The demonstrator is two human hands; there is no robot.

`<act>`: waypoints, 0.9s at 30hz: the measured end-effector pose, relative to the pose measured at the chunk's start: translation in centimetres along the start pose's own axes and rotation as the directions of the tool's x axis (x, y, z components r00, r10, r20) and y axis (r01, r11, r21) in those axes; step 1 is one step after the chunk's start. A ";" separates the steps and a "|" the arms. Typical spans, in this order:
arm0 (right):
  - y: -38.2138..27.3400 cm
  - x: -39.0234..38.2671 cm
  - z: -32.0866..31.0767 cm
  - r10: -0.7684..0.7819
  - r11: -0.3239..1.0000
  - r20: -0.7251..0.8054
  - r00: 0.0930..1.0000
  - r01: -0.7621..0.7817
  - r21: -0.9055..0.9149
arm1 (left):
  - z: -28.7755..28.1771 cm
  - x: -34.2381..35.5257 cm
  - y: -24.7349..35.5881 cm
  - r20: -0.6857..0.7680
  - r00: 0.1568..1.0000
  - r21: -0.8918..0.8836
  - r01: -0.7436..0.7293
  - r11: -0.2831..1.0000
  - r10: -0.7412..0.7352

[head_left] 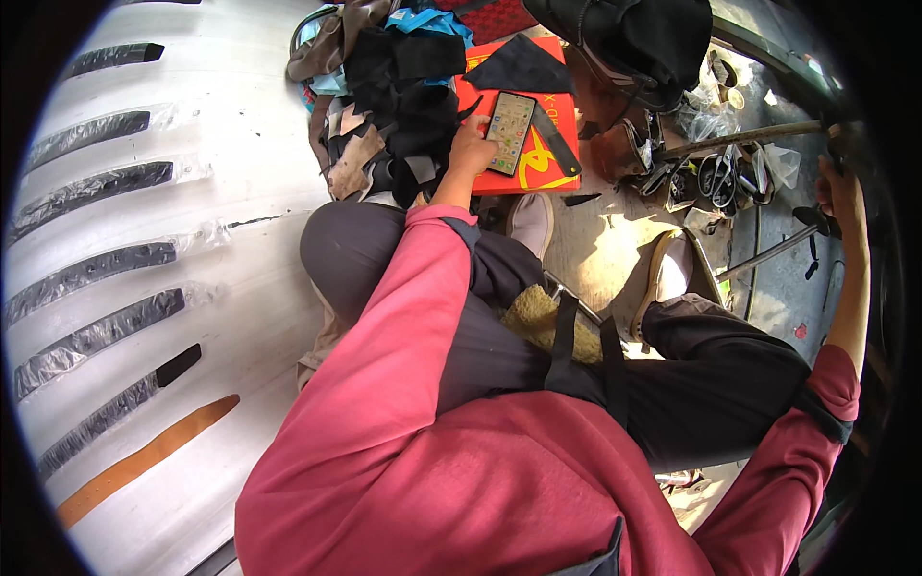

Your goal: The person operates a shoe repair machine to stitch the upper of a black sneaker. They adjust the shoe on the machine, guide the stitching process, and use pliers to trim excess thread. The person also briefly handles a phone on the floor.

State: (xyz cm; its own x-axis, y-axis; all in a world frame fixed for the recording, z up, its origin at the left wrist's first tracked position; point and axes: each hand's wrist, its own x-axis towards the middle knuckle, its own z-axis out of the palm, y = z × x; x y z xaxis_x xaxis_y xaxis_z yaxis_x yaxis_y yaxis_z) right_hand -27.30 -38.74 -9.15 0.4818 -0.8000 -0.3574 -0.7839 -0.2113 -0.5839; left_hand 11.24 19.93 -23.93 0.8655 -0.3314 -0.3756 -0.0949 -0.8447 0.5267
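My left hand [471,148] is at the left edge of a smartphone [515,117] with a lit screen, its thumb over the glass. The phone rests on a red box [501,182] with yellow markings. A black triangular piece [523,69] and a dark strip [555,144] lie on the same box. Far to the right, my right hand [843,200] is closed by a dark fitting [845,144] at the end of a metal rod [744,136]; shadow hides what its fingers hold. A second rod [768,253] ends in a dark knob near that hand.
On the pale surface at left lie several dark plastic-wrapped strips [106,197] and one brown strip [149,459]. Fabric and leather scraps [370,106] pile beside the box. A black bag [639,43] stands behind. Scissors [718,178] and other tools sit at right. Yellowish fleece [534,315] lies between my legs.
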 end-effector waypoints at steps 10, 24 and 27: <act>-0.1 0.0 0.0 -0.022 1.000 -0.015 1.000 0.022 0.003 | -0.8 -1.8 0.9 0.101 0.994 0.181 -0.058 0.982 0.040; -0.9 -1.0 -0.1 -0.050 0.999 0.032 0.998 0.050 -0.006 | -0.6 -3.3 3.1 0.016 1.000 0.289 -0.008 0.957 0.004; -0.7 -0.9 0.2 -0.078 0.997 -0.006 0.997 0.078 0.005 | 0.0 -4.0 4.5 -0.064 0.998 0.330 0.023 0.944 -0.002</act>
State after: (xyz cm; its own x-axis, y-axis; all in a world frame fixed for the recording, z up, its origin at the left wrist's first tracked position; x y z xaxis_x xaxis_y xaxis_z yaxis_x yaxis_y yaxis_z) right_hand -27.14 -37.76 -8.54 0.5390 -0.7846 -0.3065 -0.7419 -0.2699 -0.6137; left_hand 7.38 17.41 -20.05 0.8954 -0.3018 -0.3273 -0.2315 -0.9436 0.2367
